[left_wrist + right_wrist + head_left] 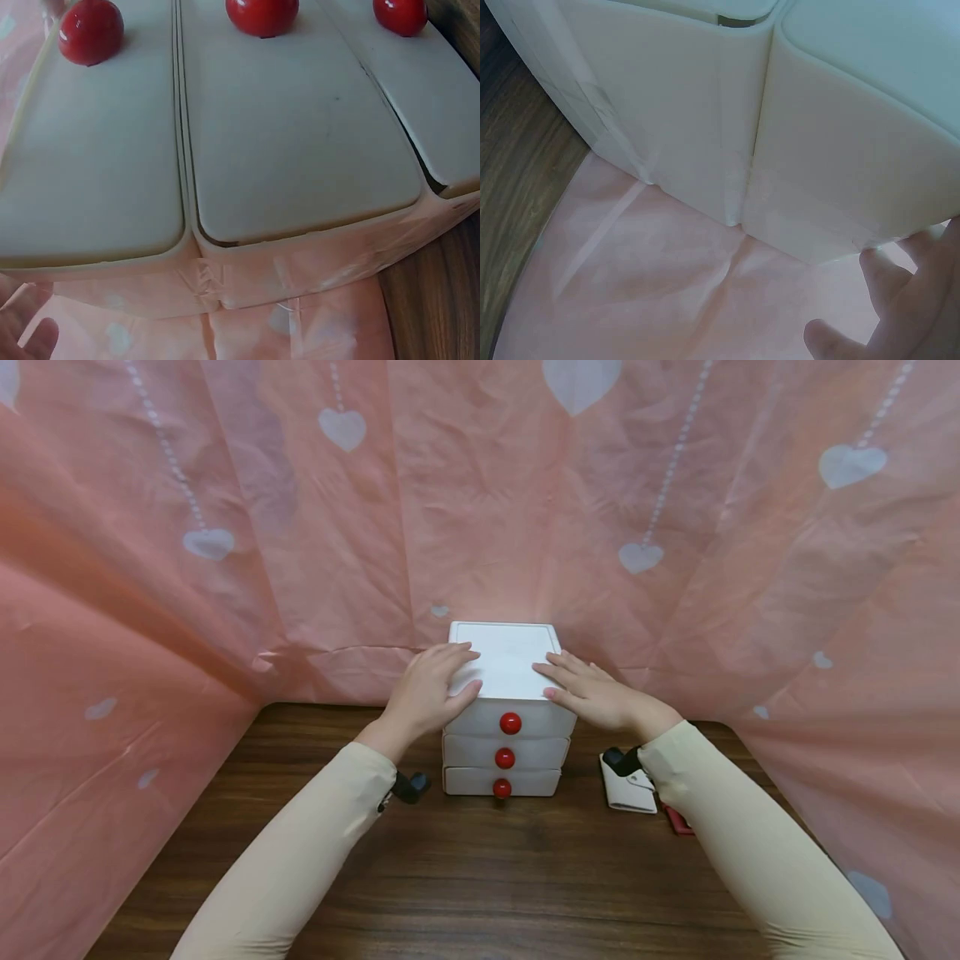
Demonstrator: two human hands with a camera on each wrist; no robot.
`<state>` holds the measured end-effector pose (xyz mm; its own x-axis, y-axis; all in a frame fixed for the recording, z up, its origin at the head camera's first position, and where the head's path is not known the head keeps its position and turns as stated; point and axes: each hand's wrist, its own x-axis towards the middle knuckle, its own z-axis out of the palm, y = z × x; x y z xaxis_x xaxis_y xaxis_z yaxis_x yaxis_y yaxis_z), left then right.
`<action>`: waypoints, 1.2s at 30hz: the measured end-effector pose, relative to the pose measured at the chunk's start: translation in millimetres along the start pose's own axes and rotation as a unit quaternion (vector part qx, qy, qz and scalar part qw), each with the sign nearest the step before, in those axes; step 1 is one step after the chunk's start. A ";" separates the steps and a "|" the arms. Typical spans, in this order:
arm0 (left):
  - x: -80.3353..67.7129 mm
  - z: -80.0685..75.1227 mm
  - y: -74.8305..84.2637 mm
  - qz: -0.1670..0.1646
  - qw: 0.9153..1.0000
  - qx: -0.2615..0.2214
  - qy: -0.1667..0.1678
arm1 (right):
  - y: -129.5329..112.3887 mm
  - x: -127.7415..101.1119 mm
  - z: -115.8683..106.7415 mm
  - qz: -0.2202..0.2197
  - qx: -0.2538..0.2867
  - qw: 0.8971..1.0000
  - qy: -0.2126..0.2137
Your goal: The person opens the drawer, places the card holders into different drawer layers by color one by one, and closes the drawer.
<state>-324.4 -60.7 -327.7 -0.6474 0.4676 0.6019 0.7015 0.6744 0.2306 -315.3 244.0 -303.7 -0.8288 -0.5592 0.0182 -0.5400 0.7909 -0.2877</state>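
Observation:
A small white drawer unit point(510, 652) stands near the back of the table, its three drawers stacked and pushed in. Each drawer front carries a round red knob point(505, 757). My left hand point(429, 689) is at the unit's upper left edge, fingers loosely extended over the top. On the opposite side my right hand point(596, 692) has its fingers spread at the upper right edge. The left wrist view shows the drawer fronts point(300, 127) close up, with left fingers point(30, 330) in the lower corner. In the right wrist view, right fingers point(889, 277) meet the unit's side point(840, 172).
To the right of the unit, a cream wallet point(626, 789) with a snap strap lies on the dark wooden table point(480, 877). A red item point(678, 820) beside it is partly hidden by the right sleeve. A pink curtain point(480, 527) with white hearts hangs behind and around.

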 end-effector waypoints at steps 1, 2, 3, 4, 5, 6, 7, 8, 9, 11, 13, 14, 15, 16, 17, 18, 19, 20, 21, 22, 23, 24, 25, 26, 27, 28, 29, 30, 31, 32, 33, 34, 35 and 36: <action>0.4 0.7 -0.6 -0.002 1.000 0.004 -0.010 | 0.0 0.0 0.0 0.000 -0.001 1.000 0.000; 0.8 1.1 -1.2 -0.004 1.000 0.006 -0.019 | 0.2 0.0 0.0 0.000 -0.002 1.000 0.000; 1.4 1.5 -1.8 -0.006 1.000 0.008 -0.027 | 0.2 0.1 0.0 0.000 -0.003 1.000 0.000; 1.7 1.6 -2.0 -0.009 0.999 0.009 -0.035 | 0.3 0.2 0.1 0.000 -0.003 1.000 0.000; 2.1 1.7 -2.2 -0.012 0.999 0.010 -0.042 | 0.4 0.3 0.1 -0.001 -0.003 1.000 0.001; 2.4 1.7 -2.5 -0.015 0.999 0.010 -0.049 | 0.4 0.4 0.2 -0.001 -0.002 1.000 0.001; 2.8 1.7 -2.6 -0.018 0.998 0.011 -0.057 | 0.5 0.6 0.1 -0.001 -0.002 1.000 0.001; 3.3 1.8 -2.6 -0.021 0.998 0.011 -0.065 | 0.6 0.8 -0.1 -0.002 -0.002 1.000 0.001; 3.8 2.1 -2.7 -0.022 0.997 0.014 -0.073 | 0.5 1.0 -0.3 -0.002 -0.002 1.000 0.000; 4.8 3.1 -3.2 -0.024 0.996 0.018 -0.088 | 0.4 1.2 -0.6 -0.001 -0.003 1.000 -0.001; 6.1 4.3 -3.5 -0.024 0.994 0.022 -0.101 | 0.2 1.2 -1.0 -0.001 -0.003 1.000 -0.001; 6.7 5.0 -3.7 -0.023 0.994 0.024 -0.105 | 0.1 1.2 -1.2 -0.001 -0.004 1.000 -0.001; 7.1 5.6 -3.7 -0.025 0.993 0.026 -0.111 | 0.0 1.2 -1.3 -0.001 -0.004 1.000 -0.001; 7.3 6.1 -3.7 -0.027 0.992 0.026 -0.117 | 0.0 1.0 -1.4 -0.001 -0.003 1.000 -0.001; 7.6 6.5 -3.6 -0.030 0.992 0.027 -0.123 | -0.1 0.8 -1.4 -0.002 -0.003 1.000 -0.001; 7.8 7.0 -3.5 -0.032 0.991 0.028 -0.128 | -0.1 0.6 -1.3 -0.002 -0.002 1.000 -0.001; 8.0 7.7 -3.4 -0.033 0.990 0.030 -0.134 | -0.1 0.2 -1.0 -0.003 -0.002 1.000 0.001; 8.0 8.1 -3.2 -0.034 0.989 0.032 -0.138 | 0.0 -0.2 -0.7 -0.003 -0.002 1.000 0.002; 8.0 8.6 -3.0 -0.034 0.989 0.033 -0.142 | 0.1 -0.8 -0.4 -0.003 -0.001 1.000 0.003; 7.8 9.0 -3.3 -0.033 0.988 0.034 -0.144 | -0.1 -0.9 0.4 -0.003 0.001 1.000 0.005; 7.5 9.3 -3.4 -0.033 0.988 0.035 -0.146 | -0.3 -1.1 1.1 -0.004 0.003 1.000 0.007; 7.1 9.6 -3.6 -0.033 0.988 0.035 -0.146 | -0.4 -1.3 1.9 -0.004 0.005 1.000 0.009; 6.8 9.7 -3.6 -0.032 0.988 0.035 -0.146 | -0.4 -1.5 2.7 -0.005 0.007 1.000 0.012; 6.5 9.5 -3.4 -0.033 0.988 0.033 -0.146 | -0.4 -1.7 3.4 -0.006 0.009 1.000 0.014; 6.4 9.7 -3.3 -0.033 0.988 0.032 -0.147 | -0.3 -1.8 4.1 -0.007 0.012 1.000 0.017; 6.3 9.5 -3.0 -0.036 0.988 0.030 -0.149 | -0.2 -1.9 4.7 -0.007 0.013 1.000 0.019; 6.3 9.3 -2.6 -0.038 0.988 0.028 -0.150 | 0.1 -1.9 5.3 -0.008 0.013 1.000 0.022; 6.4 9.2 -2.3 -0.041 0.987 0.027 -0.151 | 0.4 -1.8 5.8 -0.008 0.015 1.000 0.025; 6.7 9.3 -2.3 -0.043 0.987 0.028 -0.153 | 0.7 -1.6 6.3 -0.008 0.016 0.999 0.027; 7.0 9.5 -2.3 -0.046 0.986 0.028 -0.155 | 0.9 -1.4 6.5 -0.007 0.018 0.999 0.029; 7.4 9.6 -2.5 -0.048 0.986 0.029 -0.157 | 1.2 -1.0 6.7 -0.006 0.020 0.999 0.030; 7.8 9.5 -2.4 -0.050 0.986 0.030 -0.158 | 1.3 -0.6 6.8 -0.005 0.022 0.999 0.032; 8.1 9.4 -2.6 -0.050 0.986 0.030 -0.157 | 1.5 -0.1 6.7 -0.004 0.024 0.999 0.034; 8.4 9.4 -2.8 -0.052 0.986 0.031 -0.157 | 1.6 0.4 6.6 -0.004 0.026 0.999 0.035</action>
<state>-334.7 -53.3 -330.4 -0.7817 0.5415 0.3094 0.6136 0.7566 0.2258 -315.6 243.4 -310.5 -0.8341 -0.5446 0.0875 -0.5392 0.7717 -0.3372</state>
